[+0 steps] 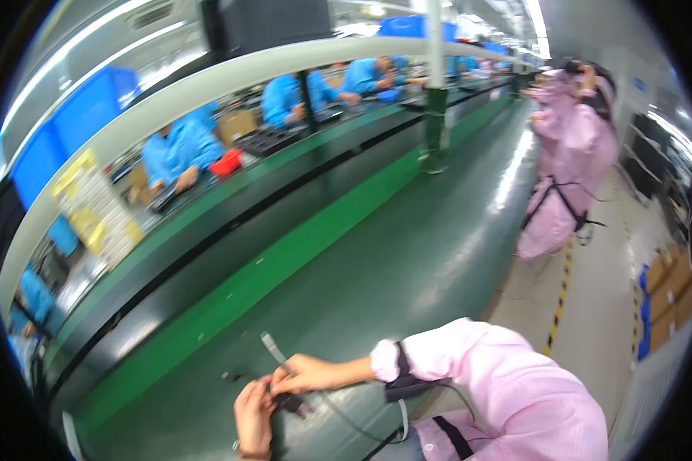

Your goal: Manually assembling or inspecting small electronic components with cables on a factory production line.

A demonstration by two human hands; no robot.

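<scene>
Over the green bench top, my left hand and my right hand meet at the near edge. Fingers of both are closed on a small black piece, whose kind I cannot make out; its far right end looks pale or pinkish. A thin grey cable with a flat pale end passes by my right hand. Just left of the fingers, a tiny dark part lies on the bench. Fingertips partly hide what they grip.
A black pack is strapped to my right forearm, with a wire. Across the bench, several people in blue work beside a red bin and black trays. A green-wrapped post rises midway. A person in pink stands at the far right.
</scene>
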